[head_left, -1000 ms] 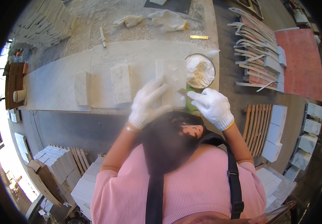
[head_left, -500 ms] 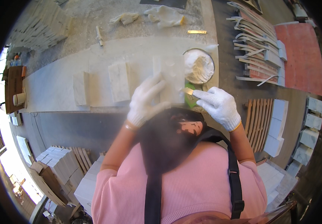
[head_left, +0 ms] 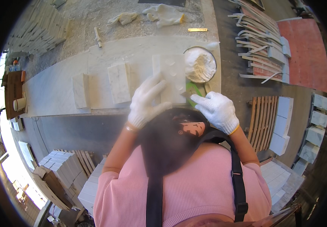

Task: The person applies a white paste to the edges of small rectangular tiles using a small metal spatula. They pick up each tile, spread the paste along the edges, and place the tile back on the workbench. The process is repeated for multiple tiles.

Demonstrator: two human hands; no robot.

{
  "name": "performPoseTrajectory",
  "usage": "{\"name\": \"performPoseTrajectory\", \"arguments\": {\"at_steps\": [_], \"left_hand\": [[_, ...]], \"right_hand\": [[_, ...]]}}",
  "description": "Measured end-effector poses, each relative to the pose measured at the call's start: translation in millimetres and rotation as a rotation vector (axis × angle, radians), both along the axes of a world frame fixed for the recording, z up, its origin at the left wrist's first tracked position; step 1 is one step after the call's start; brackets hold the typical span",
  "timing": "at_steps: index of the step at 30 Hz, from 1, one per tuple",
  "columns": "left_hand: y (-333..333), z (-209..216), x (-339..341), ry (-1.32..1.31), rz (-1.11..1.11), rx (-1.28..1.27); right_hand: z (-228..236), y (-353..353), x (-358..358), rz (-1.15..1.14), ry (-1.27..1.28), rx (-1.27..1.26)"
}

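A pale stone tile [head_left: 173,77] lies in front of me on the long slab, with several dabs of white paste on its face. My left hand [head_left: 147,100], in a white knit glove, has its fingers apart at the tile's left edge. My right hand [head_left: 218,111], gloved too, pinches a small putty knife [head_left: 186,95] by the tile's near right corner; the glove hides its handle. Just beyond that hand is a round bowl [head_left: 200,64] of white paste. A green flat piece [head_left: 194,90] lies under the knife, between bowl and hand.
Two marble tiles [head_left: 118,83] [head_left: 80,90] rest on the slab to the left. Spare gloves [head_left: 163,15], a white stick [head_left: 97,37] and a brass-coloured strip [head_left: 197,29] lie farther back. Stacked tiles [head_left: 38,26] stand far left; a wooden pallet [head_left: 260,123] is at right.
My right hand has moved slightly left and nearer to me, bringing the putty knife close to the tile's near right corner. The left hand stays at the tile's left edge.
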State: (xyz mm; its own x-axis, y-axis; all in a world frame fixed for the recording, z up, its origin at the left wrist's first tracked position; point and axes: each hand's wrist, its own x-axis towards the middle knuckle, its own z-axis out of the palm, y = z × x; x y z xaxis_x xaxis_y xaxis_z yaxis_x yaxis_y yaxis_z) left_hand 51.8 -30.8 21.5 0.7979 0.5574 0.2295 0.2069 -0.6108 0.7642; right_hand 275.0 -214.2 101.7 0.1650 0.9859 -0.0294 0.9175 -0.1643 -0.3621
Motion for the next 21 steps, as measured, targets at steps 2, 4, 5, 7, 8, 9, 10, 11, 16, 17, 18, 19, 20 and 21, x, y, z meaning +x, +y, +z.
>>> {"name": "performPoseTrajectory", "arguments": {"at_steps": [2,4,5,7,8,9,10,11,16,17,18,19,20,21], "left_hand": [[0.5,-0.1,-0.1,-0.001,-0.004,-0.005],[-0.2,-0.6,0.2,0.007,-0.004,-0.024],[-0.5,-0.8,0.2,0.011,0.0,-0.031],[-0.3,-1.4,-0.1,0.006,-0.001,-0.035],[-0.3,-1.6,-0.2,0.002,0.002,-0.034],[-0.2,-1.8,-0.2,-0.001,-0.001,-0.035],[-0.1,-2.0,-0.1,-0.006,-0.001,-0.033],[0.0,-2.1,-0.1,-0.01,-0.001,-0.033],[0.5,-1.7,0.5,-0.012,0.001,-0.025],[0.6,-1.7,0.6,-0.006,-0.002,-0.037],[0.5,-1.7,0.3,-0.004,-0.004,-0.037],[0.6,-1.6,0.0,-0.002,-0.006,-0.037],[0.5,-1.8,-0.2,-0.001,-0.007,-0.035],[0.4,-2.0,-0.3,0.001,-0.006,-0.035]], "right_hand": [[0.7,-2.5,0.3,0.005,-0.015,-0.022],[1.2,-5.2,0.8,0.006,0.016,-0.079],[1.0,-6.2,1.0,0.003,0.019,-0.083],[0.5,-7.7,1.3,-0.001,0.023,-0.092],[0.0,-8.2,1.4,0.003,0.006,-0.06],[-0.2,-8.6,1.6,0.006,-0.013,-0.029],[-0.3,-9.0,1.7,0.008,-0.032,0.0],[0.2,-9.5,1.9,0.01,-0.027,-0.003],[7.0,-9.8,2.9,-0.003,0.026,0.017],[8.4,-8.7,3.0,-0.005,0.028,0.037],[9.1,-7.0,2.9,-0.007,0.03,0.058],[9.6,-5.1,2.8,-0.012,0.031,0.082],[9.2,-2.7,2.4,-0.009,0.03,0.077],[8.5,-0.4,2.0,-0.009,0.03,0.075]]}}
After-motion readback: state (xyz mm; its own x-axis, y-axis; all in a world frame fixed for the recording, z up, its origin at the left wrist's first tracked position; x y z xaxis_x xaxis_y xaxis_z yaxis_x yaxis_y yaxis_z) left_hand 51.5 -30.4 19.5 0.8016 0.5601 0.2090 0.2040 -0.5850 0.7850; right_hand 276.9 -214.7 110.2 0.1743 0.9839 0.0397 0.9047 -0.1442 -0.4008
